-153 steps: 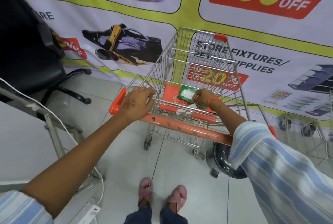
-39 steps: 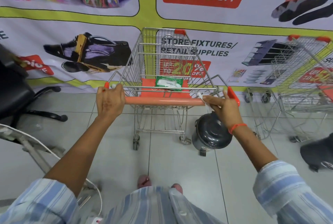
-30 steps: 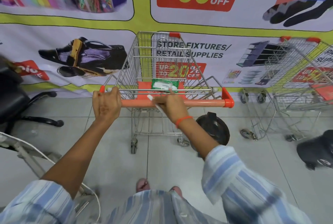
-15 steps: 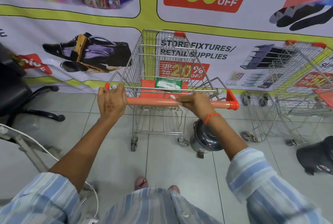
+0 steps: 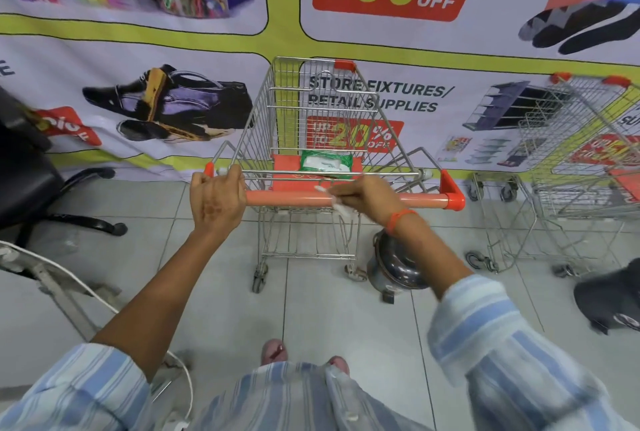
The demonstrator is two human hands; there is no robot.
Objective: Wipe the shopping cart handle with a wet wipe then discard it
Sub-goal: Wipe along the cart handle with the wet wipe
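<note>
A wire shopping cart [image 5: 322,125] stands in front of me with an orange handle [image 5: 419,200] across its near end. My left hand [image 5: 216,200] grips the handle's left end. My right hand [image 5: 363,196] is closed over the middle of the handle with a white wet wipe [image 5: 341,207] pressed under its fingers; bits of the wipe stick out on both sides. A green and white wipes pack [image 5: 325,163] lies on the orange child seat [image 5: 287,167] inside the cart.
A dark round bin with a lid [image 5: 398,266] sits on the floor under my right forearm, right of the cart's wheels. A second cart [image 5: 571,167] stands at the right. A black office chair [image 5: 31,171] and a white cable [image 5: 86,288] are at the left. A banner wall is behind.
My right hand has slid along the handle with the wipe: from the right end to the middle, a little right, and now back near the middle. My left hand has kept its grip.
</note>
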